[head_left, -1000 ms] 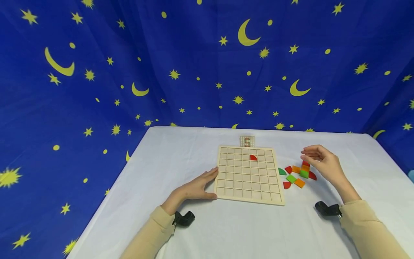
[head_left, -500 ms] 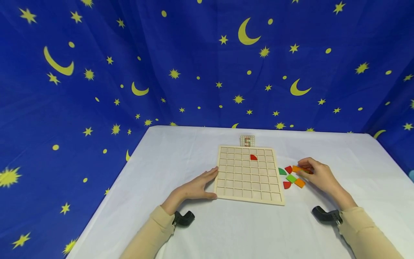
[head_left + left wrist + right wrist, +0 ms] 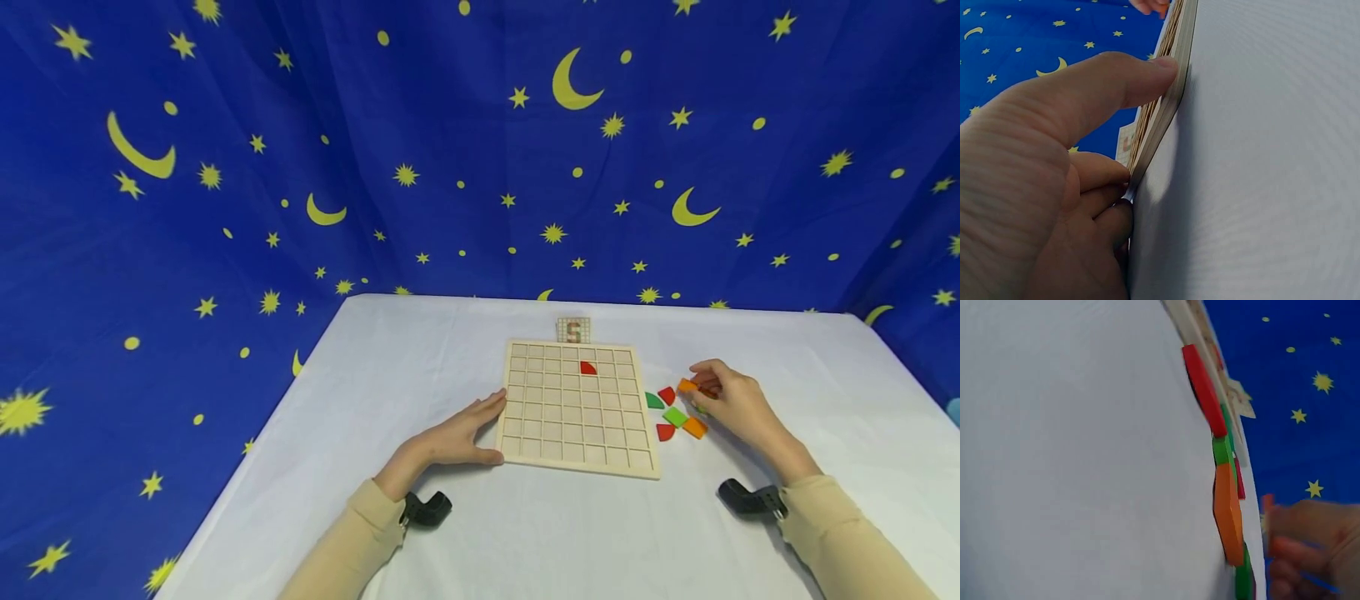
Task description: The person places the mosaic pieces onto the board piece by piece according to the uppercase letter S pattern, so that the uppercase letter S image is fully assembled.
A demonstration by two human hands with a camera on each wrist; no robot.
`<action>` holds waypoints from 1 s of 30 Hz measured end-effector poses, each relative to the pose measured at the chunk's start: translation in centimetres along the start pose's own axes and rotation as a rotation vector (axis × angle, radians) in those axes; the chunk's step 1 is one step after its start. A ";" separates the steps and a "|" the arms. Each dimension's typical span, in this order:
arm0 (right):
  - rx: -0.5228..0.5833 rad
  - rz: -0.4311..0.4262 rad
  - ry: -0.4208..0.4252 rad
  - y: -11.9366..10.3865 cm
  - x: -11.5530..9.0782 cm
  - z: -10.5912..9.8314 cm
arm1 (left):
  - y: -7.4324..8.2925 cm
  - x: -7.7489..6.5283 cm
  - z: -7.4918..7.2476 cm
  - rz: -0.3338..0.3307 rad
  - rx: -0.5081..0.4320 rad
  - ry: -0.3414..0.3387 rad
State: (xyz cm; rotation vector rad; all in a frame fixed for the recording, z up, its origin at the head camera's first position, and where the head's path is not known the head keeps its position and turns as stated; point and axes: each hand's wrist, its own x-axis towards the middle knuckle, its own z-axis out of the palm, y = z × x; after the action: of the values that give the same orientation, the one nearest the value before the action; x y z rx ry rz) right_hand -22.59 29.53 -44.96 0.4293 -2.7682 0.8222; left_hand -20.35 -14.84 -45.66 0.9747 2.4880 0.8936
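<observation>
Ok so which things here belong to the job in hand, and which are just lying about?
Apparently the job's: gridded board; red piece on it; orange piece in the right hand; coloured pieces beside the board; patterned card.
Just surroundings: starry curtain; white cloth; black wrist-worn devices.

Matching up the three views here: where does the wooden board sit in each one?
Head: board right of centre, in the lower half, its grid facing up.
Left wrist: board near edge-on, slanting down and leftward from the top, just right of the blue.
Right wrist: board near edge-on, upper right, partly behind the tiles.
Shared landmark: the starry cloth.
</observation>
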 end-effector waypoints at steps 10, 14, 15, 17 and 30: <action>0.077 0.031 0.082 -3.1 3.4 -1.5 | 0.0 0.0 0.0 -0.008 0.003 0.002; 0.134 -0.026 0.058 -4.5 4.7 -1.3 | 0.0 0.0 0.1 -0.007 0.004 0.002; 0.143 -0.047 0.057 -4.8 5.0 -1.1 | 0.0 0.0 0.1 -0.007 0.005 0.001; 0.154 -0.083 0.051 -5.5 5.6 -0.6 | 0.0 -0.1 0.1 -0.003 0.007 0.001; 0.227 -0.223 -0.026 -9.8 9.3 3.0 | 0.0 -0.1 0.0 0.006 0.027 -0.011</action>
State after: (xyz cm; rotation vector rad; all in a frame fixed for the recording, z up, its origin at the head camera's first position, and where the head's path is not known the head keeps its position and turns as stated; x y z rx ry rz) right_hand -28.35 18.00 -39.88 0.7777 -2.5956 1.0818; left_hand -20.31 -14.88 -45.62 0.9939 2.4949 0.8568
